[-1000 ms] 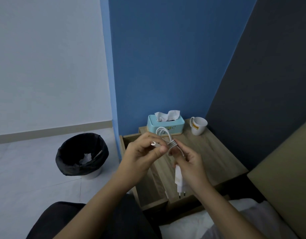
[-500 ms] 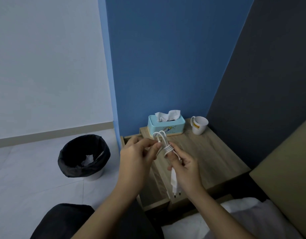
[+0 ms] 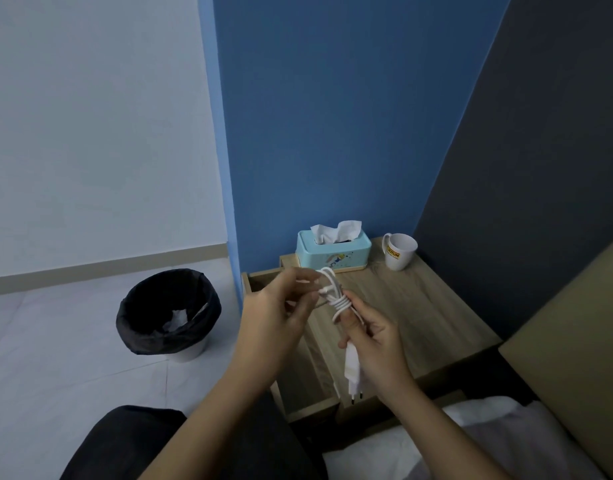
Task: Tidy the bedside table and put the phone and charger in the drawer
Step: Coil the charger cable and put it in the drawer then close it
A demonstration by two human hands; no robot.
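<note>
I hold a white charger (image 3: 352, 372) over the wooden bedside table (image 3: 419, 313). My right hand (image 3: 374, 341) grips the coiled cable bundle, and the plug block hangs below it with its two pins pointing down. My left hand (image 3: 277, 317) pinches the loose end of the white cable (image 3: 336, 296) just left of the coil. The table's drawer (image 3: 298, 375) stands pulled out to the left beneath my hands; its inside is mostly hidden by them. No phone is visible.
A light blue tissue box (image 3: 332, 252) and a white mug (image 3: 399, 251) stand at the back of the table against the blue wall. A bin with a black liner (image 3: 168, 311) sits on the floor to the left. A bed with white bedding (image 3: 471, 441) lies bottom right.
My left hand has gone on winding the cable's loose end around the coil. Both hands stay over the table and open drawer.
</note>
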